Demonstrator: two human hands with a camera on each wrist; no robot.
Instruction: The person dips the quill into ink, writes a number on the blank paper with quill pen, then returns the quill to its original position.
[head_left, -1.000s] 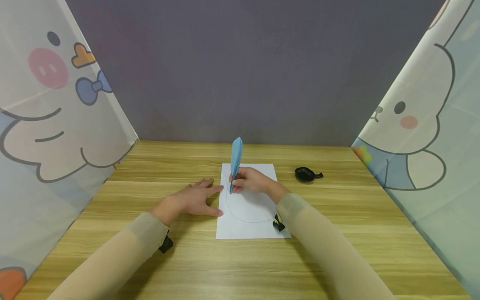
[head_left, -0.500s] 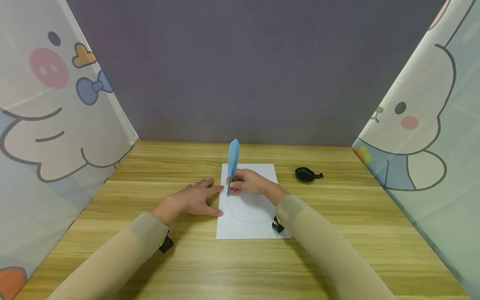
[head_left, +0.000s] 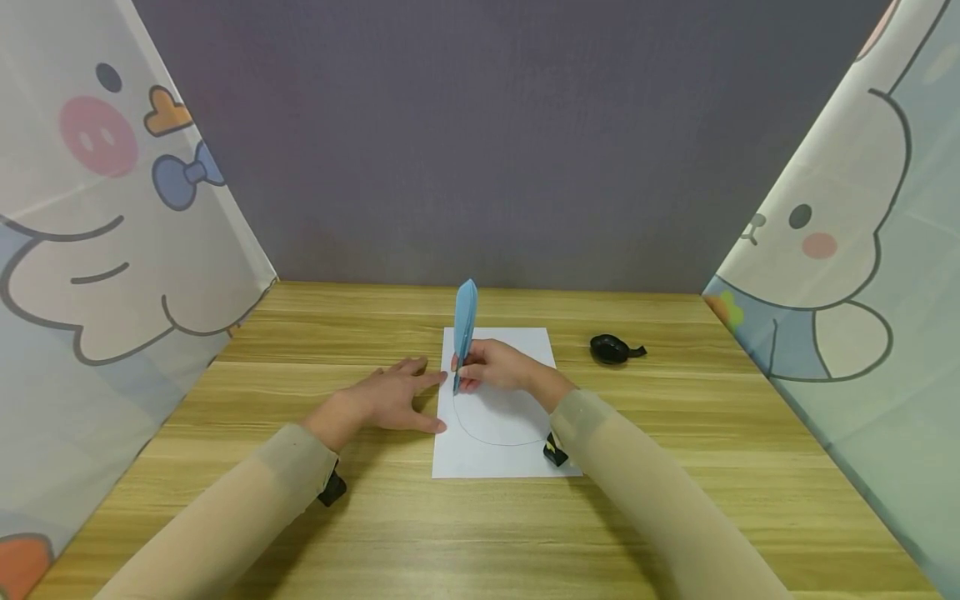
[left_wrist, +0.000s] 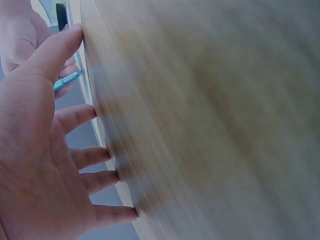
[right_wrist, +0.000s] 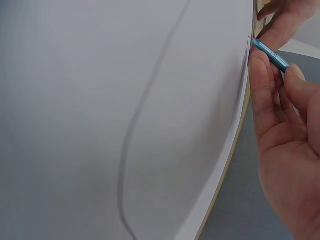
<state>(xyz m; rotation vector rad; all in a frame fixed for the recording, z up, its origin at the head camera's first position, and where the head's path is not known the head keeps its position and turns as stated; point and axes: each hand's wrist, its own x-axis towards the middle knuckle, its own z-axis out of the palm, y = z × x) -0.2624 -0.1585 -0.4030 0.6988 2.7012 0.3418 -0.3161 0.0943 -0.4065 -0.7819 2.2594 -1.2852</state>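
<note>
A white sheet of paper lies on the wooden table with a curved pencil line drawn on it. My right hand pinches a blue feather-topped pen, its tip touching the paper near the left edge. My left hand lies flat with straight fingers on the table, fingertips at the paper's left edge.
A small black object sits on the table to the right of the paper. Cartoon-printed curtains stand at the left and right, and a grey wall closes the back.
The right hand and pen have shifted slightly left along the paper, and the feather top leans further left. The left hand has stayed put.
</note>
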